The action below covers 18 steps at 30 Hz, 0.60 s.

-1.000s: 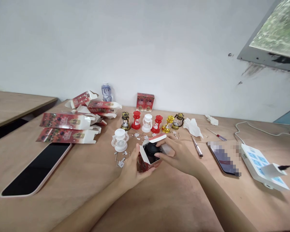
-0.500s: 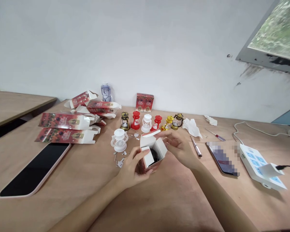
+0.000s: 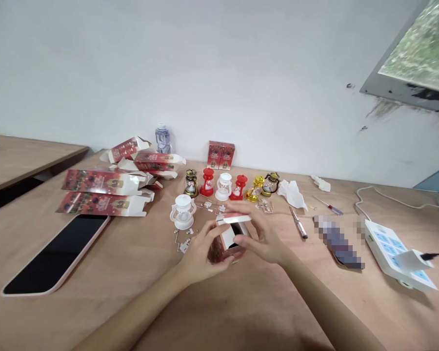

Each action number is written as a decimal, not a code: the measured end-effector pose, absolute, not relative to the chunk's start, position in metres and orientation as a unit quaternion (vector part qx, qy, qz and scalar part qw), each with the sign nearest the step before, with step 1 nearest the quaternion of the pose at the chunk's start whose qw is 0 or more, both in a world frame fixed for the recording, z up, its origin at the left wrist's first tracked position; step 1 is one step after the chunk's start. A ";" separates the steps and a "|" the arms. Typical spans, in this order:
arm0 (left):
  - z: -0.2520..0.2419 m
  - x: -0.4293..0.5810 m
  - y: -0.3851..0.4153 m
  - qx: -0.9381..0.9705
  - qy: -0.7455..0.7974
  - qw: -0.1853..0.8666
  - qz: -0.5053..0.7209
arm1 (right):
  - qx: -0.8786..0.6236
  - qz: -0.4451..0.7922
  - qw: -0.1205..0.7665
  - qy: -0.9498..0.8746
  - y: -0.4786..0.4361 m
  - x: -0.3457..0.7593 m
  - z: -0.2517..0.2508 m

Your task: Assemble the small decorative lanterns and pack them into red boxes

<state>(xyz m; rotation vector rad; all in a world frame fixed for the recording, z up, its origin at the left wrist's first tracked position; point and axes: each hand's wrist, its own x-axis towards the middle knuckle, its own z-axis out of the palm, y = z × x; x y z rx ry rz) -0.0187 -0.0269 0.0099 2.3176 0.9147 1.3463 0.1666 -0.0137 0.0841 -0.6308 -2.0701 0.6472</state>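
Left hand (image 3: 201,253): clamped round the box (image 3: 216,249), which is between both hands. Right hand (image 3: 265,239): at its white flap (image 3: 237,219); whether gripping, I cannot tell. Left of box: white lantern (image 3: 183,214). Behind: six lanterns (image 3: 223,187), in a row. Farther left: phone (image 3: 56,256).

Sm. red printed carton (image 3: 216,249), ctr of frame, just below mid. Upright-ish, tilted, open end up & twd camera; can't tell if btm touches surface. White inside. Lid flap (image 3: 237,219) up at far edge, red outside, not closed; white side flap (image 3: 228,237) folded partly over opening. Dark/blk item (image 3: 236,228) inside, mostly hidden, shape n/c. L hand (image 3: 200,251) grips carton's L side; R hand (image 3: 264,239) at lid flap & R side, fingers curved.
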 end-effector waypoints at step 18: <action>-0.004 -0.019 -0.024 0.756 0.336 0.261 0.497 | -0.243 0.165 0.425 -0.856 -0.017 0.173 0.064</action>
